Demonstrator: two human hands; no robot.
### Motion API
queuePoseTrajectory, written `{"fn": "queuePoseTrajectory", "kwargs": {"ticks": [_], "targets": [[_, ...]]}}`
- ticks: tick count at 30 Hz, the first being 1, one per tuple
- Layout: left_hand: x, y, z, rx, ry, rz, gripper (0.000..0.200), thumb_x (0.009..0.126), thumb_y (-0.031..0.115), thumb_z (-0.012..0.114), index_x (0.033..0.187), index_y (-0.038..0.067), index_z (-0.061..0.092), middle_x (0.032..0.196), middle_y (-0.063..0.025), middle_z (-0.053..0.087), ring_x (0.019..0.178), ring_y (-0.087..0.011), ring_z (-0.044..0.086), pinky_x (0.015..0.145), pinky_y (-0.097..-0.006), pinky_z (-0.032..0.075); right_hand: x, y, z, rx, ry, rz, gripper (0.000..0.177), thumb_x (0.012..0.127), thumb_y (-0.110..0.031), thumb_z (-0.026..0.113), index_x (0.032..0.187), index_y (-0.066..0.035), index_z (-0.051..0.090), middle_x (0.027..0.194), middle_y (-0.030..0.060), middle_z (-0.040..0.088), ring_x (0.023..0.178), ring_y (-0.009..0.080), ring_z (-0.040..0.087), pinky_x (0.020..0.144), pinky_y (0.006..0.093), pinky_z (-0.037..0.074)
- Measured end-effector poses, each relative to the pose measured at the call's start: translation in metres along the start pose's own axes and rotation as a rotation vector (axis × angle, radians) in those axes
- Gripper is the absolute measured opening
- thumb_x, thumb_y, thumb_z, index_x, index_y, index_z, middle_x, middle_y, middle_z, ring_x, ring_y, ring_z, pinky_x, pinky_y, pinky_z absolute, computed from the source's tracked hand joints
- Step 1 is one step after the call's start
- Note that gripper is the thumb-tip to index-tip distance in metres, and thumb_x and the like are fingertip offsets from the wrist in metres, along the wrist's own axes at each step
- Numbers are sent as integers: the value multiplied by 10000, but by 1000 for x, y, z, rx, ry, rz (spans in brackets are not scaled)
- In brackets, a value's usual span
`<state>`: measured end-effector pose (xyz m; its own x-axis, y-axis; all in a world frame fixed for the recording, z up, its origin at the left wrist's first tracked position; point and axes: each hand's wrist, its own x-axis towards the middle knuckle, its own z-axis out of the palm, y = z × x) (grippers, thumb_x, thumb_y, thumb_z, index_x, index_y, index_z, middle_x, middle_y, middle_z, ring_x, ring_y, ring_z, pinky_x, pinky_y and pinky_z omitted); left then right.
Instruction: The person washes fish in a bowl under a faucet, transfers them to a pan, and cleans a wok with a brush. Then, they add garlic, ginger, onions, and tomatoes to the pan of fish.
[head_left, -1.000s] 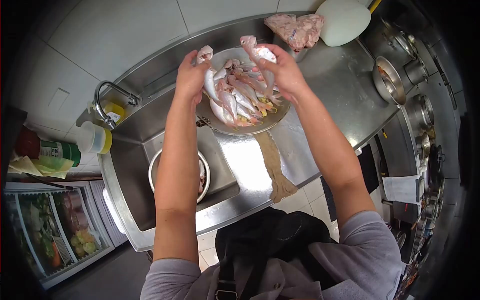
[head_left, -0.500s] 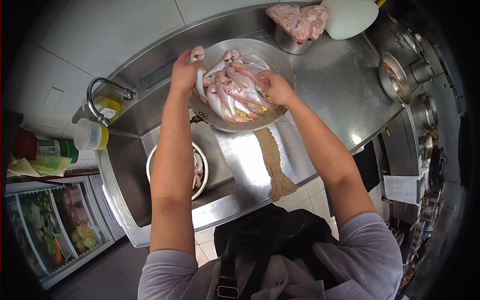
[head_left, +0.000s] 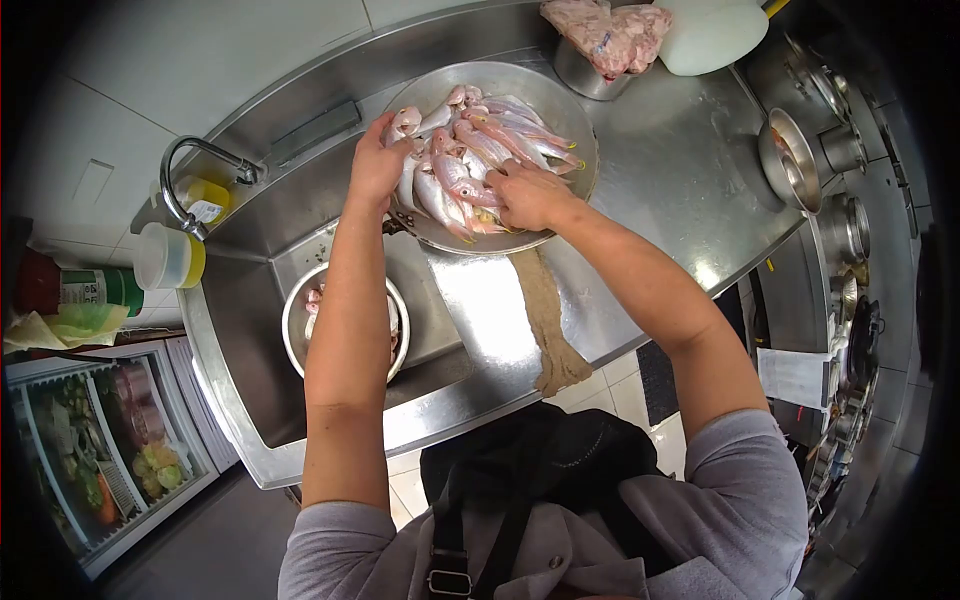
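Observation:
A wide round metal pan (head_left: 592, 170) holds a pile of pinkish-silver fish (head_left: 490, 145) with yellow-tinged tails. At its left rim, my left hand (head_left: 378, 168) is closed around one fish (head_left: 405, 123), whose head points up above the fingers. My right hand (head_left: 533, 196) reaches into the lower right of the pile, its fingers curled on a fish (head_left: 468, 190); the fingertips are partly hidden. Below, in the sink, a round metal bowl (head_left: 292, 335) contains more fish, largely covered by my left forearm.
The pan rests across the steel sink (head_left: 430, 300) and counter (head_left: 660, 190). A brown cloth (head_left: 545, 320) lies along the front. A faucet (head_left: 180, 165) and plastic tub (head_left: 165, 255) are left. Bagged meat (head_left: 610, 35) tops a metal pot (head_left: 590, 78); a metal bowl (head_left: 790, 160) is right.
My right hand has moved left and down over the fish. My left hand has lowered slightly with its fish at the rim. The camera view has shifted a little.

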<state>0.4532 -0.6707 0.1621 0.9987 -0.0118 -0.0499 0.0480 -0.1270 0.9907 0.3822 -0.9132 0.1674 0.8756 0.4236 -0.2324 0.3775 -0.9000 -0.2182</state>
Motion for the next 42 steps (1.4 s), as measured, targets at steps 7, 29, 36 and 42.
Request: {"fn": "queuePoseTrajectory", "kwargs": {"ticks": [7, 29, 36, 42], "targets": [[-10, 34, -2, -134, 47, -100, 584, 862, 59, 633, 1417, 14, 460, 1214, -206, 604, 1082, -257, 606, 921, -341, 482, 2, 4, -10, 239, 189, 112, 483, 769, -209, 655, 1198, -14, 553, 1183, 263, 598, 1082, 383, 607, 914, 465, 483], [2, -58, 65, 959, -6, 389, 551, 1015, 397, 391, 1448, 58, 408, 1561, -141, 326, 1472, -363, 213, 1136, -613, 217, 22, -39, 48, -64, 363, 99, 651, 920, -160, 493, 1526, -79, 271, 1574, 123, 291, 1451, 302, 278, 1143, 586, 242], [23, -29, 36, 611, 148, 492, 571, 1008, 433, 410, 1424, 43, 436, 1554, -207, 300, 1449, -395, 247, 1098, -644, 270, 24, -18, 18, 126, 389, 105, 631, 946, -290, 514, 1518, -127, 304, 1578, 139, 289, 1454, 327, 276, 1137, 607, 237], [6, -47, 88, 1174, -21, 241, 631, 1007, 502, 338, 1490, 98, 359, 1588, -192, 231, 1480, -367, 179, 1138, -617, 214, 52, 35, 20, 50, 425, 267, 561, 985, -344, 461, 1519, -244, 319, 1585, 120, 287, 1453, 343, 275, 1140, 623, 212]]}}
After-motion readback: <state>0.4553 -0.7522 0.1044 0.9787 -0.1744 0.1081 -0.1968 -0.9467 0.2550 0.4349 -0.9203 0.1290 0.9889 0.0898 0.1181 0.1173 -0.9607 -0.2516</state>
